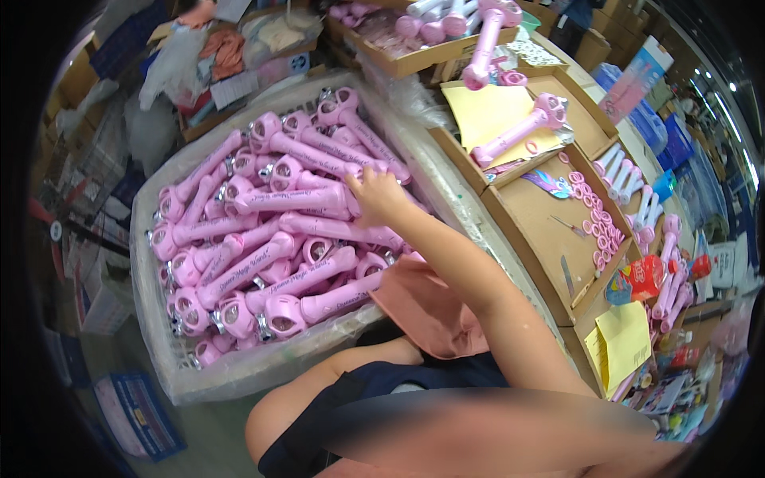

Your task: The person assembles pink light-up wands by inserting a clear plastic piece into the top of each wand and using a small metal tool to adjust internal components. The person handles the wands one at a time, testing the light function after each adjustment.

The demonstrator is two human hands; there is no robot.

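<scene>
Pink toy wands (pixel 271 239) are shown heaped in a large plastic-lined bin (pixel 159 350). One hand (pixel 374 197), the right by the look of its forearm, is laid fingers-down on the top of the pile; whether a wand is gripped cannot be told. The bin appears nearly full, so most of the stock is judged untouched. Right of the hand, cardboard trays (pixel 542 231) on the surface carry a few separate wands, small pink rings (pixel 599 231) and yellow sheets. The other hand is not seen; the lower frame is blurred, and a pink cloth (pixel 422 307) covers the bin's near corner.
</scene>
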